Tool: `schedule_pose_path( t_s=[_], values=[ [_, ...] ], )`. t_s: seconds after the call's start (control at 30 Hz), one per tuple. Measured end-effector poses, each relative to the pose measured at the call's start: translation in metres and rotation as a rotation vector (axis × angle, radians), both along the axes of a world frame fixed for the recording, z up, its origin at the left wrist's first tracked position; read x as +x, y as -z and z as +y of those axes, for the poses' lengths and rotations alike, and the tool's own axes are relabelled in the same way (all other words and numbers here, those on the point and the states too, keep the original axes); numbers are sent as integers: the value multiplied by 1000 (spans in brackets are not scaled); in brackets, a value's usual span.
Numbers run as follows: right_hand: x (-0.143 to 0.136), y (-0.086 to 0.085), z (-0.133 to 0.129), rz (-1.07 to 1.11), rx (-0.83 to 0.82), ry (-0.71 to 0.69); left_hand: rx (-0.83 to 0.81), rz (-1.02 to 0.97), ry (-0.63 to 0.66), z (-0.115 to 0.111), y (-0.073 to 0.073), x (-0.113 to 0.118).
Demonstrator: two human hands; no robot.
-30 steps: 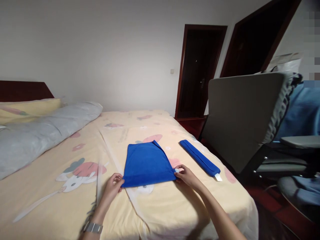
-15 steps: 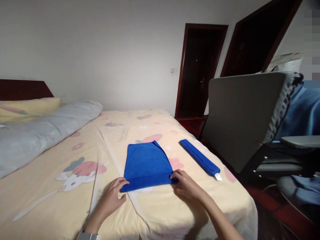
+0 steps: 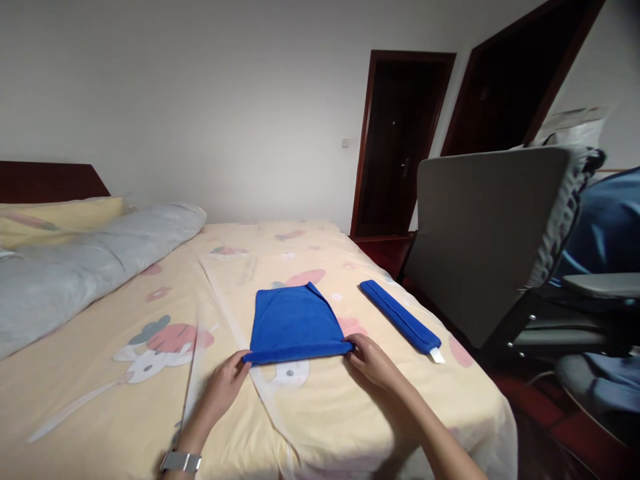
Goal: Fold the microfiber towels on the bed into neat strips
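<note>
A blue cloth (image 3: 296, 320) lies on the bed, its near edge turned up into a narrow fold. My left hand (image 3: 231, 379) pinches the left end of that fold, with the fingertips partly hidden. At the opposite end, my right hand (image 3: 369, 360) grips the fold's right corner between thumb and fingers. The cloth's far right corner is slightly raised. To the right lies a second blue cloth (image 3: 400, 317), folded into a long narrow strip with a white tag (image 3: 437, 356) at its near end.
The bed sheet (image 3: 165, 413) is pale yellow with rabbit and carrot prints. A grey rolled quilt (image 3: 100, 257) and a yellow pillow (image 3: 65, 217) lie at the left. Beyond the bed's right edge stands a chair with a grey back (image 3: 493, 233), and a person in blue (image 3: 610, 220) sits there.
The cloth's near edge has been turned over and away from me, making the near band narrower. Both hands have shifted slightly forward with it. The strip stays in place.
</note>
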State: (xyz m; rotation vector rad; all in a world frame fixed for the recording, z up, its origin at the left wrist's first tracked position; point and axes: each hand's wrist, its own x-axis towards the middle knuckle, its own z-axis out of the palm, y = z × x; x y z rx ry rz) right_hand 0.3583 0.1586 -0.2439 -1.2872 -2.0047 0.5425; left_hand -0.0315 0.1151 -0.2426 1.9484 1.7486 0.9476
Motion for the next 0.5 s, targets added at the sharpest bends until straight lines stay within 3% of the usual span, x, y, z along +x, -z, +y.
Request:
schedule_pose_path(
  t_s=[0.23,0.5],
  values=[
    [3,-1,1,195,-139,-2,9,-204,-10,4,4,1],
    [-4,16,8,196,-190,132,-32,-52,-142,1,6,4]
  ],
)
